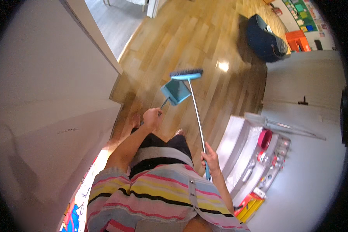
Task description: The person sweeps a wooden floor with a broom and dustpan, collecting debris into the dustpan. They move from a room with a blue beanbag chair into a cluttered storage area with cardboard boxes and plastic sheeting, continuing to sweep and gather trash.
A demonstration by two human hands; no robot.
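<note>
My left hand [153,118] is closed around the handle of a teal dustpan [175,92], whose pan hangs ahead of my feet. My right hand [210,158] grips a broom [196,110] low on its pole, near the blue end of the handle. The pole is silvery and slants up and away to a light blue head with dark bristles. That head is at the far side of the dustpan, partly overlapping it in view, its bristles turned away from me. I cannot tell whether the head touches the pan or the floor.
Wooden floor [158,50] stretches ahead. A white wall [58,96] rises on my left, with a doorway beyond. On my right, a shelf unit [228,145] holds a pink round container [264,139], bottles and other items. A dark blue beanbag [264,38] lies farther off, near an orange box [298,40].
</note>
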